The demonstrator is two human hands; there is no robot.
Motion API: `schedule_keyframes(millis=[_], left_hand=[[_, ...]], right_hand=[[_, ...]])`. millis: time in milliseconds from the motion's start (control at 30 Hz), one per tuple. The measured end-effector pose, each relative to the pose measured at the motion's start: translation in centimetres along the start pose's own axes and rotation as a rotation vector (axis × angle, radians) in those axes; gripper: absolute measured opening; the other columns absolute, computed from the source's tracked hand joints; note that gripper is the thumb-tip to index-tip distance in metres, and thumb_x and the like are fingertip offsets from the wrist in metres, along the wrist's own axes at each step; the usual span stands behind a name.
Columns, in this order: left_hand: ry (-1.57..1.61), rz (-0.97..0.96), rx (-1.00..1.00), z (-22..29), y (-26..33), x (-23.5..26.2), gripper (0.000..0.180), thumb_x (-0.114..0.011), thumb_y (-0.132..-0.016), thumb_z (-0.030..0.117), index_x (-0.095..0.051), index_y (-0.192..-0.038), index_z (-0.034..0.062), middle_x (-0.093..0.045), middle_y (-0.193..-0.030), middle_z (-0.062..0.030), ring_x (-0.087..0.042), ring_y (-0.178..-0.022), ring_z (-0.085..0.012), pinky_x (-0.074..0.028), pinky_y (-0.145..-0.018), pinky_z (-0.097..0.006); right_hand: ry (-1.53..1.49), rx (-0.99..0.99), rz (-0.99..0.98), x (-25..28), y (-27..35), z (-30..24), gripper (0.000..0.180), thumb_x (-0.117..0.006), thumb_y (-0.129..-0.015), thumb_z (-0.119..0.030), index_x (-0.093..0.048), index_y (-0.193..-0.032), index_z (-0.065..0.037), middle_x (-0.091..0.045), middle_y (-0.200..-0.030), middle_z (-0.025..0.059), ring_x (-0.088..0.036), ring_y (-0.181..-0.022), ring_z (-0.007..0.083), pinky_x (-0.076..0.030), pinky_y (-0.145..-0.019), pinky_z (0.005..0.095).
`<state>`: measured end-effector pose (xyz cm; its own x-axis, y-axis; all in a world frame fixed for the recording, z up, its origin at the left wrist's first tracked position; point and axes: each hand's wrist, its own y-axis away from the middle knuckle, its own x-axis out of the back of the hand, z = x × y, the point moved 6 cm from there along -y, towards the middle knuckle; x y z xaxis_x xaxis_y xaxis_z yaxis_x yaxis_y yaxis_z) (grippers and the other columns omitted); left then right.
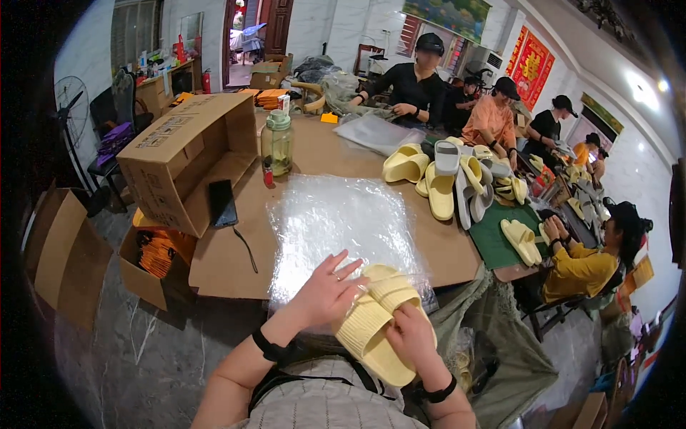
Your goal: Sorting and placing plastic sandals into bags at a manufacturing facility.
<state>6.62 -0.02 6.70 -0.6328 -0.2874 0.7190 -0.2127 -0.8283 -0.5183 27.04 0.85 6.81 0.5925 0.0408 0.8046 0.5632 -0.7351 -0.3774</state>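
Note:
My right hand (412, 334) grips a pair of pale yellow ribbed slippers (375, 318), stacked together at the table's near edge. My left hand (325, 289) rests with fingers spread against the slippers' left side and on the edge of a clear plastic bag (336, 222). The bag lies flat on the brown table (314, 150), and the slippers' toe ends sit at its near edge. Both wrists wear black bands.
An open cardboard box (187, 154) lies on its side at the left, with a black phone (221, 202) and a green-lidded jar (276, 143) beside it. A pile of yellow and white slippers (446, 179) lies at the right. Several people sit around the table's far and right sides.

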Motion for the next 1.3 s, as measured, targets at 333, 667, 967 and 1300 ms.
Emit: schedule_keyframes(millis=[333, 667, 967, 1300], left_hand=[[0.091, -0.082, -0.272, 5.2, 0.0, -0.3, 0.038, -0.051, -0.095, 0.019, -0.062, -0.132, 0.0137, -0.049, -0.146, -0.0120, -0.035, -0.140, -0.0403, -0.030, -0.115, -0.053], [0.105, -0.169, -0.264, 5.4, 0.2, -0.2, 0.049, -0.053, -0.096, 0.024, -0.049, -0.143, 0.0084, -0.040, -0.154, -0.0129, -0.030, -0.145, -0.0377, -0.025, -0.118, -0.049], [-0.040, 0.141, 0.228, -6.7, 1.2, 1.9, 0.055, -0.052, -0.099, 0.036, -0.047, -0.143, 0.0043, -0.040, -0.148, -0.0291, -0.036, -0.138, -0.0464, -0.028, -0.117, -0.048], [-0.309, -0.029, 0.312, -9.9, 2.6, -3.6, 0.062, -0.048, -0.098, 0.039, -0.036, -0.151, 0.0099, -0.031, -0.152, -0.0324, -0.025, -0.143, -0.0477, -0.017, -0.119, -0.054]], right_hand=[[-1.029, -0.416, 0.092, -7.5, -4.4, 5.0, 0.015, -0.056, -0.089, -0.008, -0.056, -0.102, -0.001, -0.059, -0.098, 0.0171, -0.060, -0.091, 0.0354, -0.050, -0.078, 0.0426], [0.160, -0.236, 0.111, -10.8, -15.4, 8.7, 0.038, -0.061, -0.092, -0.028, -0.055, -0.116, 0.001, -0.053, -0.112, 0.0246, -0.055, -0.104, 0.0424, -0.048, -0.085, 0.0494], [-0.137, 0.335, -0.097, -1.4, -0.8, -0.5, 0.043, -0.072, -0.085, -0.014, -0.062, -0.126, -0.003, -0.065, -0.108, 0.0156, -0.062, -0.098, 0.0303, -0.051, -0.079, 0.0411], [-0.043, -0.030, 0.419, 4.9, -9.9, -1.9, 0.018, -0.072, -0.086, -0.021, -0.072, -0.089, -0.003, -0.063, -0.068, 0.0105, -0.060, -0.059, 0.0231, -0.048, -0.060, 0.0330]])
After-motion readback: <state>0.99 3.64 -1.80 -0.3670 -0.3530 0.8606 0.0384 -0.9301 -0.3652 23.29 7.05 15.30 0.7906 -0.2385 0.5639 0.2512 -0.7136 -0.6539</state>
